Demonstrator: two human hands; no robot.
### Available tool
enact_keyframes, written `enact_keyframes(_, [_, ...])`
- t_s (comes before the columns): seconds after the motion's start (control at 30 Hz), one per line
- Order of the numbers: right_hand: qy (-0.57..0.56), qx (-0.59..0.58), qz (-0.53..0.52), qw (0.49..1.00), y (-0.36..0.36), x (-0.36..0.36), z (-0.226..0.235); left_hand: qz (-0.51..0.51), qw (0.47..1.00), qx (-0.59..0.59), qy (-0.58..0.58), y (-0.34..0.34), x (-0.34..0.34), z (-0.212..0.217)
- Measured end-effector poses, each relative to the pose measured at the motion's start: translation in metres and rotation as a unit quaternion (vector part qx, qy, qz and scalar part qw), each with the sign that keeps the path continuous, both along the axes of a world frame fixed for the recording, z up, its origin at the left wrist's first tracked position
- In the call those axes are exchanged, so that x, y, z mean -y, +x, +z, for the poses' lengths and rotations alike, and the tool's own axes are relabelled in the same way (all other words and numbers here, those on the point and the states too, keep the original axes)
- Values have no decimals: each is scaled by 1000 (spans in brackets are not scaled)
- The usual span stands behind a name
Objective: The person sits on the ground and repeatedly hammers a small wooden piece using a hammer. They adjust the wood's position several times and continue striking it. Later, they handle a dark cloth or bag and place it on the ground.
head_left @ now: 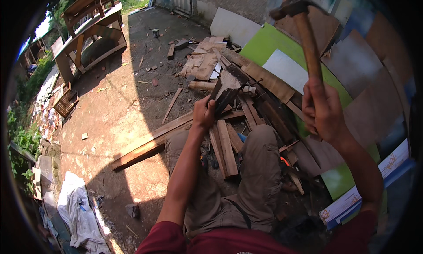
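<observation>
Head view, outdoor yard, hard sun with deep shadow over the work area. I am watching remotely; the person sits or squats low, knees in khaki trousers either side of the work.

Left hand (203,114): clenched around the lower end of a dark, weathered wood block (227,90), holding it tilted upright on end. The block's foot rests among short planks (224,148) lying on the ground between the knees. Its top face is pale and rough.

Right hand (322,109): gripped tight on the wooden handle of a hammer (304,29), raised high to the right, head well above and apart from the block. No contact between hammer and block at this moment.

Surroundings: a long board (150,144) lies across the dirt ground (119,104) to the left; a heap of scrap wood (207,60) sits behind the block; green and grey panels (273,47) lean at the right. A wooden frame structure (90,34) stands at far left, a white cloth bundle (79,210) near the lower edge.

Progress, my judgement: work on the block is mid-course. The block is positioned and steadied, the hammer is cocked. I cannot see a nail or a split clearly on the block's top, so how many blows have landed, or what remains, cannot be read here. The block looks intact.
</observation>
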State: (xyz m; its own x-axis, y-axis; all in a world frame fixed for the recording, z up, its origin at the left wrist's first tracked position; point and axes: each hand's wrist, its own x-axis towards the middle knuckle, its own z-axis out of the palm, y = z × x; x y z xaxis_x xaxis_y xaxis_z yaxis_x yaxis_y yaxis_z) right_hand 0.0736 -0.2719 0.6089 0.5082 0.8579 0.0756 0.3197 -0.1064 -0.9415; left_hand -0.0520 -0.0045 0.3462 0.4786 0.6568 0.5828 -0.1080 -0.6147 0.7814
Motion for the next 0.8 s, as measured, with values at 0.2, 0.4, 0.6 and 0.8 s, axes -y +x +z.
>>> enact_keyframes(0.2, [-117,-27,-30,992,9,14,45,4,1000,20,6,4,2,1])
enact_keyframes(0.4, [200,-62,-30,977,-1,-9,19,7,1000,5,-7,-4,-2,-4])
enact_keyframes(0.6, [-198,-8,-44,979,-1,17,47,-14,1000,-7,-8,4,1,3])
enact_keyframes(0.8, [231,-107,-37,966,-6,-5,38,-22,999,-6,-27,12,5,0])
